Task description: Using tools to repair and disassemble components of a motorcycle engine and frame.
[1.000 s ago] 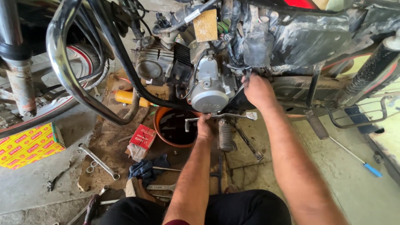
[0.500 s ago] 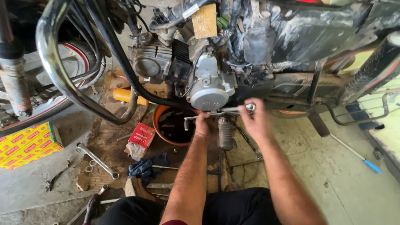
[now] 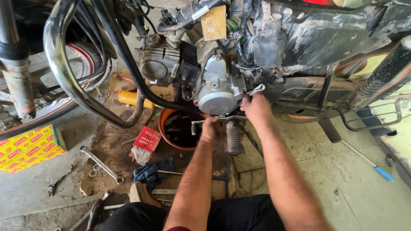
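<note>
On a stained grey concrete workshop floor [image 3: 355, 188] strewn with tools, the left hand [image 3: 209, 128] clasps the thin metal lever [image 3: 214, 120] under the silver motorcycle engine [image 3: 218, 90] while the right hand [image 3: 256, 109] grips a small steel spanner [image 3: 257, 89] beside it, above an orange oil-drain pan [image 3: 171, 128].

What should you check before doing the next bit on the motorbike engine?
1. Right hand holds the spanner: ok.
2. Spanner seated on a bolt: cannot tell, its lower end is hidden by the hand.
3. Left hand is on the metal lever under the engine cover: ok.
4. Orange drain pan sits below the engine: ok.
5. Spare wrench lies on the floor at the left: ok.
</note>
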